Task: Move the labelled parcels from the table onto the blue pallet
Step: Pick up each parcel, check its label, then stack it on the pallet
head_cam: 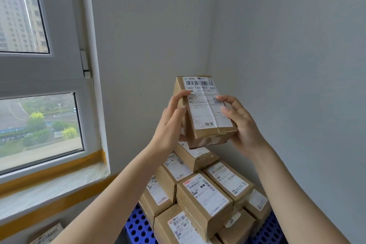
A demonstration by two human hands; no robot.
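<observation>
Holding: both hands carry one brown cardboard parcel with a white printed shipping label (206, 108) at centre frame, raised above the stack, label face turned toward the camera.
Left hand (170, 125): its fingers (179, 96) curl round the parcel's left edge, thumb lying up the side, so the box is clamped from that flank.
Right hand (242, 123): fingers (227, 100) wrap over the right edge and onto the label, palm under the lower corner; the two-sided grip probably keeps the box level for setting down.
Blue perforated plastic pallet (136, 226): visible at the bottom centre of the frame, beneath the pile.
Stacked brown labelled cartons (206, 194): lower centre, packed edge to edge in stepped tiers, labels mostly upward, likely so the pile stays stable against the corner.
Topmost carton (195, 154): just below the held parcel; whether they touch cannot be told.
Stage: judged, the parcel is about to be placed on top.
Window with white frame (42, 77): left half of the frame, orange tape along its sill.
Grey walls (277, 35): meeting in a corner behind the stack.
</observation>
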